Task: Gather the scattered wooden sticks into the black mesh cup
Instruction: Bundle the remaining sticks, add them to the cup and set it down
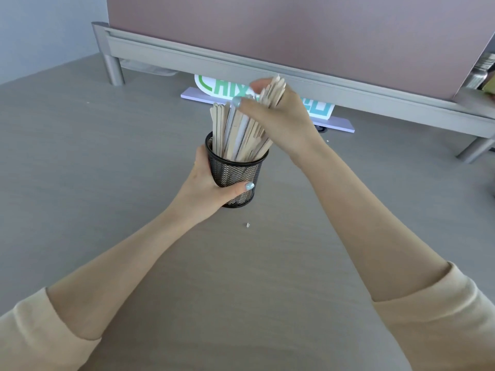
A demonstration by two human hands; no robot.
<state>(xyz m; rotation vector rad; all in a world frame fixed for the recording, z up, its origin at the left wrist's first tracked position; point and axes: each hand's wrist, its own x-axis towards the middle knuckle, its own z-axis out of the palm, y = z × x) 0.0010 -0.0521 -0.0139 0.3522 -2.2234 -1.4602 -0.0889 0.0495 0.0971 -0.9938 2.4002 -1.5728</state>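
Observation:
The black mesh cup [238, 171] stands on the grey table [107, 156] at the middle of the view. Several flat wooden sticks [235, 132] stand in it, leaning and fanned upward. My left hand [207, 187] wraps around the cup's left side and front, thumb across the mesh. My right hand [278, 116] is above and to the right of the cup, fingers closed around a bundle of sticks whose lower ends reach into the cup and whose tops [276, 85] poke out above the fingers.
A grey metal rail [187, 56] on short legs runs across the back under a pinkish panel. A white sign with green letters [324, 109] on a lilac base stands behind the cup. A small white scrap [247, 224] lies in front of the cup.

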